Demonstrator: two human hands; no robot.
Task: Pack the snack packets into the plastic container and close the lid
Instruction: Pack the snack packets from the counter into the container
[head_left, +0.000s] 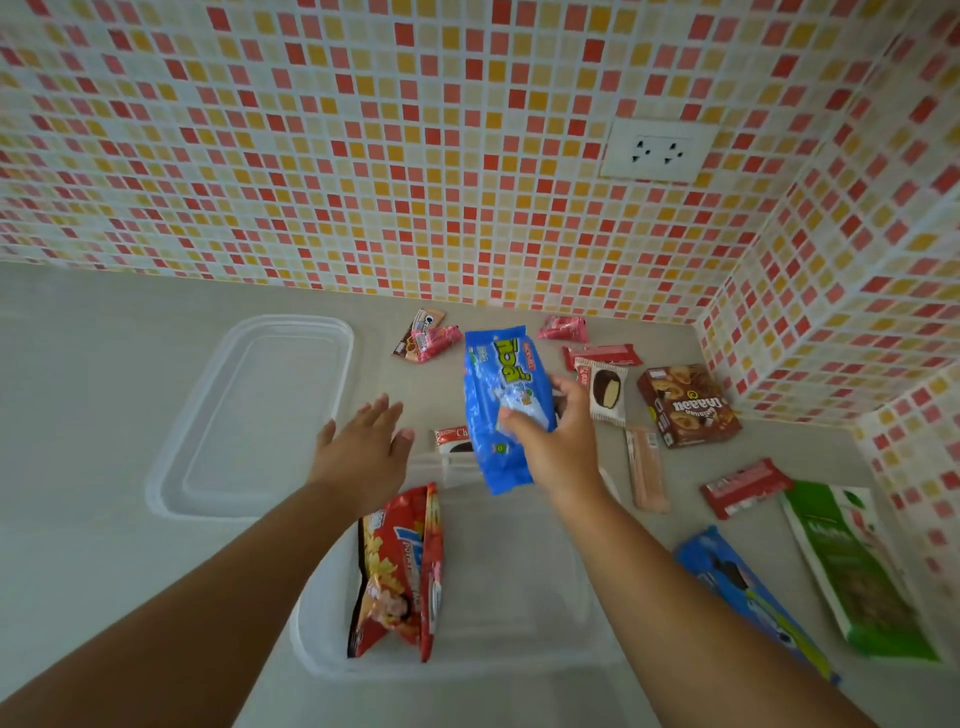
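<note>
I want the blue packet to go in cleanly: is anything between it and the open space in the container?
Nothing visible blocks it. The blue packet, held in the right hand, hangs over the container, whose right part is bare; the red packets stand along its left side.

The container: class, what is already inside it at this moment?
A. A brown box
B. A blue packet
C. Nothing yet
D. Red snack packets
D: red snack packets stand against the left wall of the container, while the blue packet is in the right hand above it and the brown box lies on the counter.
</note>
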